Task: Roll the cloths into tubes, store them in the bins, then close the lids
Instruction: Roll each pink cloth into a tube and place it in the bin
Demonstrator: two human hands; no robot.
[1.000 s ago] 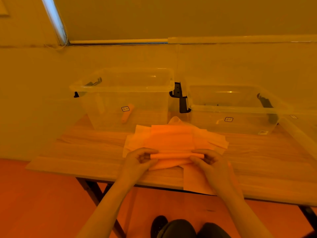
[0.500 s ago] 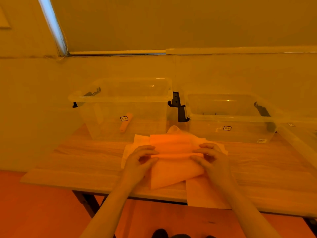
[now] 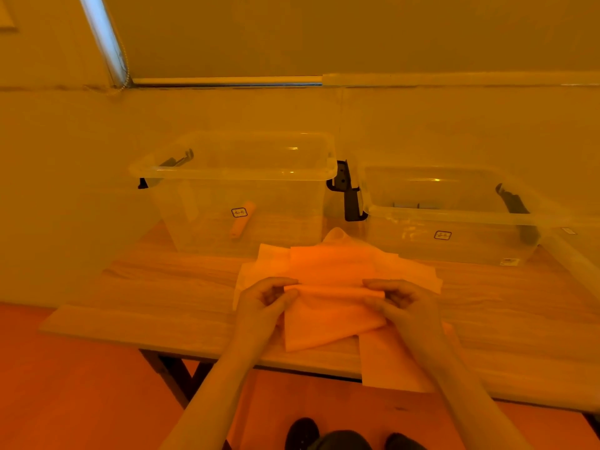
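**Cloth held at both ends, two open bins behind**

Fingers of left hand (image 3: 264,302) and right hand (image 3: 401,298): curled, pinching the folded top edge of the cloth (image 3: 328,315), one at each end. Cloth: on the pile of cloths (image 3: 328,263), near table (image 3: 162,293) edge. Forearms: reaching in from below. Left bin (image 3: 233,190): lid off, one rolled cloth (image 3: 242,220) inside. Right bin (image 3: 451,216): lid off, contents unclear.

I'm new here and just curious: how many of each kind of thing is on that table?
Clear plastic bins, lids off: 2, a left one and a right one.
Rolled orange cloth tubes: 1, inside the left bin.
Loose orange cloths: 1 pinched by both hands, on a pile I cannot count.
Total: 4, plus the pile.
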